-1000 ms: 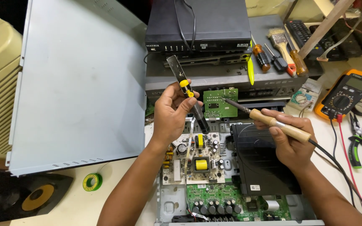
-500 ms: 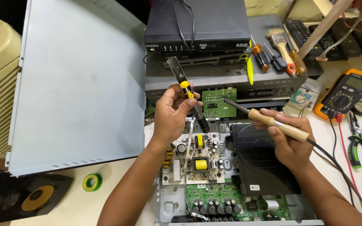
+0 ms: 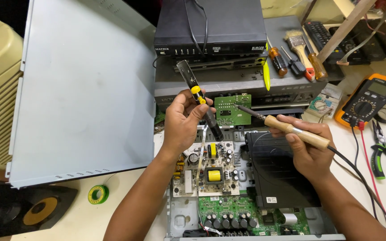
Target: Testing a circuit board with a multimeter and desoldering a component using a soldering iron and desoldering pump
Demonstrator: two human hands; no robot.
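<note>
Soldering iron (image 3: 291, 130) with the wooden handle sits in the right hand (image 3: 307, 149), fingers wrapped tight around it. Nearest, the open player's boards (image 3: 211, 172) lie on the table (image 3: 68, 223). Above them, the left hand (image 3: 182, 122) grips a black and yellow solder sucker (image 3: 199, 100), fingers closed around its middle. Farther up, the hot tip touches the small green board (image 3: 233, 109) standing by the stacked players (image 3: 211, 27). I think it works best to keep the tip steady on one spot and bring the sucker nose close beside it.

Green board (image 3: 232, 110) partly hidden behind desoldering pump (image 3: 200, 100).
</note>
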